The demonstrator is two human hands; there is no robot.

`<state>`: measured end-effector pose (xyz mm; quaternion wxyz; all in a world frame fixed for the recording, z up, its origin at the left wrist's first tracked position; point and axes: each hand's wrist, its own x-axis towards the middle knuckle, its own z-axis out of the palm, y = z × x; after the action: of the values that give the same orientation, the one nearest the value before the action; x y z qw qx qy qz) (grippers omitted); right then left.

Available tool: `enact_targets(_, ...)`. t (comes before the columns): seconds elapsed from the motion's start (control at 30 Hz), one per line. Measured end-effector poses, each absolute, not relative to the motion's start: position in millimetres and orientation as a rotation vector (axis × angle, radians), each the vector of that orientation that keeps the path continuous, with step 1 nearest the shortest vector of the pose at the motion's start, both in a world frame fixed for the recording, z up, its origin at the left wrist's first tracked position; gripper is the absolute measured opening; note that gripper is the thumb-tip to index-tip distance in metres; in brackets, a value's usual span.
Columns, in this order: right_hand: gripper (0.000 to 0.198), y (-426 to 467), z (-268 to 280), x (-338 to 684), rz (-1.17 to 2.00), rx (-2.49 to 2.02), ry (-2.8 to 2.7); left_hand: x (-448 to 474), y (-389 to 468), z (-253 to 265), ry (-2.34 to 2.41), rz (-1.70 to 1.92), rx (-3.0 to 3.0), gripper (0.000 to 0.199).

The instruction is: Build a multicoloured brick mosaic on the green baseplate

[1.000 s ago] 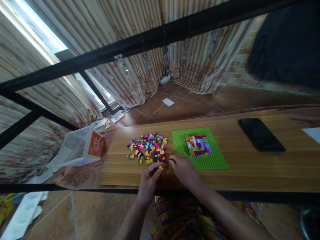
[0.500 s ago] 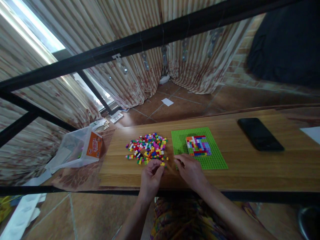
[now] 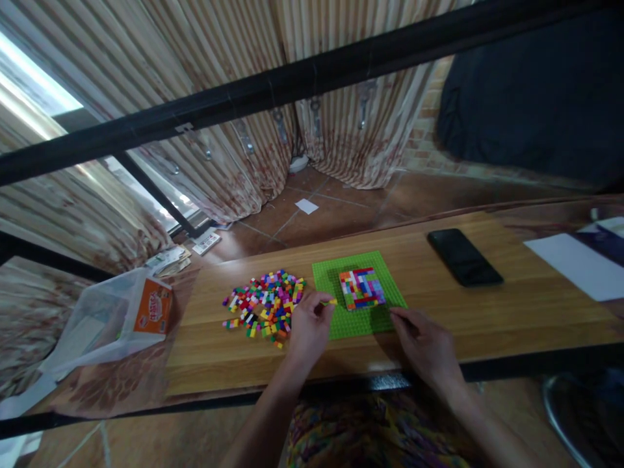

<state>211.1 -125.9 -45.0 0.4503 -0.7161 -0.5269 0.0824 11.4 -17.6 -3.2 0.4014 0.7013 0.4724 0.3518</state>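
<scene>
A small yellow building brick [image 3: 333, 301] is pinched between the thumb and forefinger of my left hand [image 3: 312, 325], over the left part of a green studded baseplate [image 3: 348, 326]. On that plate sits a low, square, multicoloured brick block [image 3: 361, 288]. My right hand [image 3: 426, 341] is by the plate's near right corner, its thumb and forefinger drawn together. Whatever may be between those fingertips is too small to make out. Left of the plate, a loose pile of small coloured bricks [image 3: 268, 302] lies on the wooden board, partly behind my left hand.
A black phone [image 3: 465, 257] lies on the wooden board [image 3: 219, 364], with white paper [image 3: 578, 266] at the far right. A clear plastic bin [image 3: 110, 318] with an orange label stands at the left. A dark metal bar [image 3: 263, 84] crosses beyond the board.
My left hand has carried the yellow brick from beside the pile to above the baseplate. My right hand has moved from the plate's left side to its near right corner. The view has shifted right.
</scene>
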Motion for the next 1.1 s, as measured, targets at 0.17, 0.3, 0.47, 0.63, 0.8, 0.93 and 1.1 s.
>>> enact_targets(0.17,0.028,-116,-47,228,0.165,-1.801,-1.249,31,-3,0,1.184,0.869,1.913,0.014)
enact_targets(0.3,0.028,-109,-51,227,0.178,-1.794,-1.247,43,-1,2,1.171,0.893,1.928,0.014)
enact_targets(0.47,0.026,-108,-56,225,0.179,-1.801,-1.264,53,-2,2,1.145,0.853,1.968,0.015)
enact_targets(0.63,0.025,-108,-56,225,0.184,-1.806,-1.277,65,0,-2,1.179,0.877,2.081,0.014)
enact_targets(0.8,0.025,-109,-54,225,0.188,-1.825,-1.289,73,3,-8,1.208,0.947,2.201,0.009)
enact_targets(0.93,0.024,-109,-55,225,0.19,-1.809,-1.298,77,4,-12,1.221,1.012,2.174,0.011)
enact_targets(1.1,0.023,-109,-56,225,0.172,-1.811,-1.307,77,3,-17,1.222,1.072,2.225,0.013)
